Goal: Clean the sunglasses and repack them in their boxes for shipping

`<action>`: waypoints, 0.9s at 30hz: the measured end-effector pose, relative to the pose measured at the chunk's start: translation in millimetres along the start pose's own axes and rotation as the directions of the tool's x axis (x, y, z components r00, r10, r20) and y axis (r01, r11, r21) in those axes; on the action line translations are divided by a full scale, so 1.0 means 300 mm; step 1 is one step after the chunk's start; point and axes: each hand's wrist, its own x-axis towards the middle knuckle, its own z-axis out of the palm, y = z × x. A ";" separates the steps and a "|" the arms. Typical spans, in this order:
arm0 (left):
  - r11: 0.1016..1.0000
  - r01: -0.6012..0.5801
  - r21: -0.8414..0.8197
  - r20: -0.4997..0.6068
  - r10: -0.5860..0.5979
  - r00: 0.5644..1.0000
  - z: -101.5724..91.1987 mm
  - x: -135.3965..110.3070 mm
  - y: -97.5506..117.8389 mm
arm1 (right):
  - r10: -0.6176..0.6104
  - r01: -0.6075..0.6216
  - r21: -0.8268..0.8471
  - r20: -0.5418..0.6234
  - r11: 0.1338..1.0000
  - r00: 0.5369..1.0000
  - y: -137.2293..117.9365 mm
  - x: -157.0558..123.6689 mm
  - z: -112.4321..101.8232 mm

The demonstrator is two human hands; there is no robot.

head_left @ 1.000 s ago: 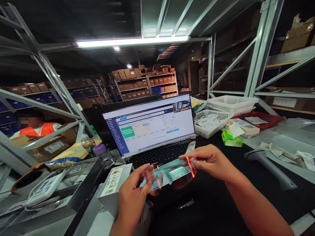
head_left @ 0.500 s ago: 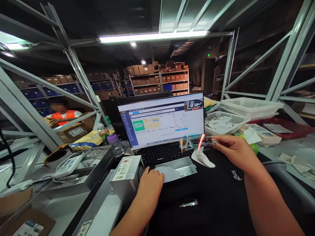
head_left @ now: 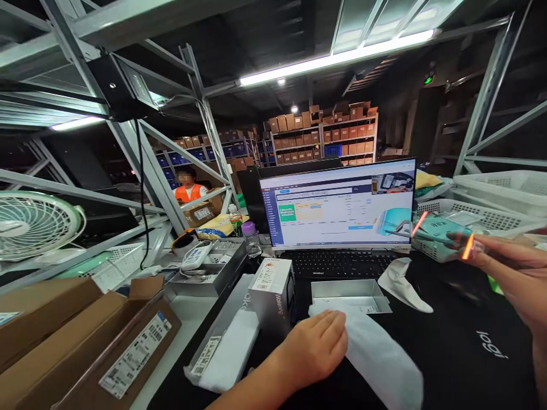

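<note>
Now left hand [head_left: 314,348] has pulled white pouch [head_left: 380,359] off tray [head_left: 347,290], fingers gripping it; right hand [head_left: 510,273] still pinches glasses [head_left: 397,221].

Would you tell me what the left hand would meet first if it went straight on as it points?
The left hand rests on the white pouch; past that, probably the crumpled white wrapper beside the grey tray; depth is unclear.

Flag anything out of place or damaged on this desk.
Nothing spilled or broken. A crumpled white wrapper lies loose on the black mat beside the keyboard; the left hand holds a white pouch, the right hand glasses.
</note>
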 end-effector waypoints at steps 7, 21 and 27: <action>0.960 0.264 0.097 0.202 -0.279 0.939 -0.022 -0.020 0.046 | -0.253 0.220 0.134 0.324 0.966 0.912 0.004 -0.105 0.018; 0.966 0.208 -0.154 -0.238 -0.240 0.941 0.042 0.116 0.236 | -0.211 0.220 -0.030 0.170 0.975 0.962 0.185 -0.514 -0.238; 0.919 0.391 0.054 0.111 -0.395 0.912 0.055 0.183 0.274 | -0.274 0.279 0.011 0.236 0.960 0.932 0.180 -0.545 -0.279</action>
